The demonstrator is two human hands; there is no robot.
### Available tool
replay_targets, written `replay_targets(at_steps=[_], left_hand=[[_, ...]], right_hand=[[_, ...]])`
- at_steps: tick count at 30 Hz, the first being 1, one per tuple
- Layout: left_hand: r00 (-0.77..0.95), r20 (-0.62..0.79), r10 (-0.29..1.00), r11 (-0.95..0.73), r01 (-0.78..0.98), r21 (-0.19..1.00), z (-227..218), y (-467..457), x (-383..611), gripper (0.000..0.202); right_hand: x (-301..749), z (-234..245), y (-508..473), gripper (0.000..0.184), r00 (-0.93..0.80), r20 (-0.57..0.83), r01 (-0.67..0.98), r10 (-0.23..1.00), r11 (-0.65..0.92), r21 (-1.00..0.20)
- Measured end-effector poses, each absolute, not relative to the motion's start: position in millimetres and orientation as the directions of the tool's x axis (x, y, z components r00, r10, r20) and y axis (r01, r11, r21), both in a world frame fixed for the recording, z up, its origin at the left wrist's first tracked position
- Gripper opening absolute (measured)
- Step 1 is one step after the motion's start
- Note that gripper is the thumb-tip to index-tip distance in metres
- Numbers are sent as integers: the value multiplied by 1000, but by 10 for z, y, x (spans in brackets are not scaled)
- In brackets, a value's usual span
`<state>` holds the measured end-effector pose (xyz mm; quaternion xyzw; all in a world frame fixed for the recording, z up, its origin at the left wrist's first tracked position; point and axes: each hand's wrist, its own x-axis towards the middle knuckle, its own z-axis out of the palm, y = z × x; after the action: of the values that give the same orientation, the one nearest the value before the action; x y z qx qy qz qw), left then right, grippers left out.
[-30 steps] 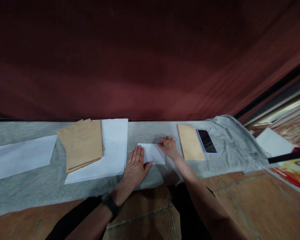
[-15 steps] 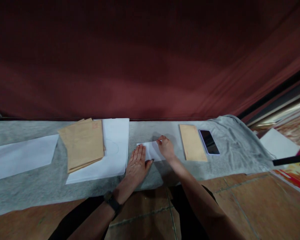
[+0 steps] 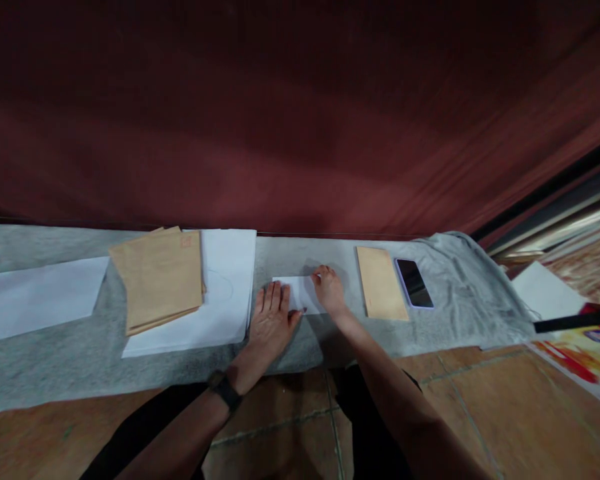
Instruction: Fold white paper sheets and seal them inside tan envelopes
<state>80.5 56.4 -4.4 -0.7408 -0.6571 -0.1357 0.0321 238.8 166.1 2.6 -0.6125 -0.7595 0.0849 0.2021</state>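
Note:
A small folded white paper (image 3: pixel 299 292) lies on the grey cloth (image 3: pixel 80 360) in front of me. My left hand (image 3: pixel 271 321) lies flat with fingers stretched out, pressing the paper's left end. My right hand (image 3: pixel 329 291) rests on the paper's right part with fingers curled down onto its far edge. A black watch sits on my left wrist.
A stack of brown envelopes (image 3: pixel 157 277) lies on white sheets (image 3: pixel 225 293) to the left, with another white sheet (image 3: pixel 35 297) further left. A single brown envelope (image 3: pixel 380 283) and a phone (image 3: pixel 413 283) lie to the right. A dark red curtain hangs behind. Tiled floor lies below.
My right hand slid left along the paper's far edge, and the paper looks narrower. My left hand stayed flat on the paper's left end.

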Motion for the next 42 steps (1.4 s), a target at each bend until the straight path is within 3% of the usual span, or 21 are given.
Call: replay_targets(at_steps=[12,19,27,35,39,42], left_hand=[[164,252,954,-202,970,134,-142,662,879,68],[250,265,931,-282,955,89,-240,630,793,61],[154,295,943,-212,961,175,-187,647,754,61],[102,287,953,-169,961,218,-174,661,750,69],[148,269,952,-205,959,197,-146,636,685,82],[228,253,940,-274,947,165,-109,578,620,78]], right_hand=[[2280,138,1483,27,-223,276,888,935,312,-338],[2075,-18,1030,50,-530,253,733,810,587,-343],[2363,-142,1017,57,-477,246,825,844,526,-207],[2538,-154,1004,64,-403,251,878,880,449,-165],[2595,-147,1005,64,-390,234,889,891,430,-155],[2636,-154,1003,62,-384,235,890,893,426,-163]])
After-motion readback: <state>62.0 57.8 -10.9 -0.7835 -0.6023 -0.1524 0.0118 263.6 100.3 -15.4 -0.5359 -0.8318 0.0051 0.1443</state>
